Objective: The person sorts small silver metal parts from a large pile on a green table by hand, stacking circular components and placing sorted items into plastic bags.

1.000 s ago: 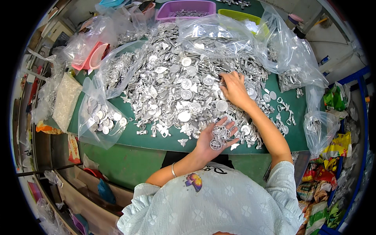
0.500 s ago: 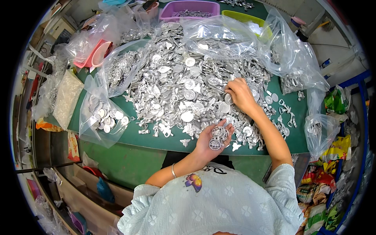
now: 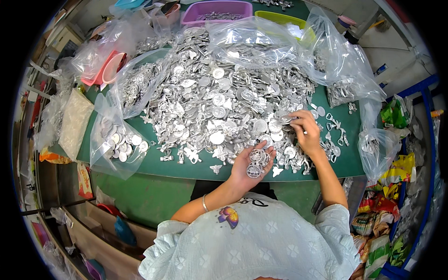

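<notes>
A large heap of silver-coloured cast metal charms [image 3: 217, 112] covers the middle of the table; discs, rings and small figures show among them. My left hand [image 3: 240, 170] is palm up at the heap's near edge, with its fingers curled round several round openwork metal charms [image 3: 255, 162]. To the right, my right hand [image 3: 308, 135] reaches into the heap's right side. Its fingers are bent and pinched together beside a disc-like piece [image 3: 283, 117]; whether that piece is between the fingertips is too small to tell.
Clear plastic bags of metal pieces lie left [image 3: 116, 144] and right [image 3: 373, 154] on the green table [image 3: 186, 172]. A purple basin [image 3: 217, 7] and a yellow-green basin [image 3: 280, 18] stand at the back. Pink trays [image 3: 100, 70] sit back left. Drawers [image 3: 107, 228] are below left.
My right hand has moved right and nearer to me across the heap. My left hand still holds the openwork charms. The whole view has shifted slightly.
</notes>
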`<action>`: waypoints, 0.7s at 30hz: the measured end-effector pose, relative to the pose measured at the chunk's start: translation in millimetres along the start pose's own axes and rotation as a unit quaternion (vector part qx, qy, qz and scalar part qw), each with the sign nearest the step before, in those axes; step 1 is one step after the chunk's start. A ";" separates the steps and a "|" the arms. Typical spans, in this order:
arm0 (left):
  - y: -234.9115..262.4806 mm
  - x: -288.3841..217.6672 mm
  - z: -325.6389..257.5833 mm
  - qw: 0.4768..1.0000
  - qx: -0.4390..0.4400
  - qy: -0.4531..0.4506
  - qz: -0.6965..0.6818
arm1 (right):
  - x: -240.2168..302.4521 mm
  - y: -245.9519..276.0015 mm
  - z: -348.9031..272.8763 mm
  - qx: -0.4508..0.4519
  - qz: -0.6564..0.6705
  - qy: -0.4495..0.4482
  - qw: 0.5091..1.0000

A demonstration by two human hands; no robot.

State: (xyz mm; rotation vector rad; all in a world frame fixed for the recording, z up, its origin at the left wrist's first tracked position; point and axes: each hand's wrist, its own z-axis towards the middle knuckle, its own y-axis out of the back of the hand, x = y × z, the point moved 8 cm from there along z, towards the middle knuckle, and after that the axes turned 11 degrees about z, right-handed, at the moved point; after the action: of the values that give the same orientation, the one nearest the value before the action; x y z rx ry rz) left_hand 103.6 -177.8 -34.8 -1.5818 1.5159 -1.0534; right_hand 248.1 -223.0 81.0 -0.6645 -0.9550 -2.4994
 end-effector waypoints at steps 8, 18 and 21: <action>-16.1 6.8 -0.7 0.997 -0.016 -0.023 0.076 | -27.0 -3.7 -45.6 -0.168 0.379 -0.350 0.840; 3.7 22.0 12.5 0.986 0.097 0.071 0.112 | -22.9 -24.0 8.4 0.064 -0.068 -0.123 0.988; -9.8 22.1 2.2 0.983 -0.014 0.042 0.179 | -22.4 -33.8 6.8 0.106 -0.103 -0.084 0.985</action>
State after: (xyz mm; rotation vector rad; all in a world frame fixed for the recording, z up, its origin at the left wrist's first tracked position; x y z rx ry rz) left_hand 109.6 -199.2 -25.0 -1.2324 1.7962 -0.9045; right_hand 251.4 -190.7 55.7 -0.7507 -1.3953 -2.4939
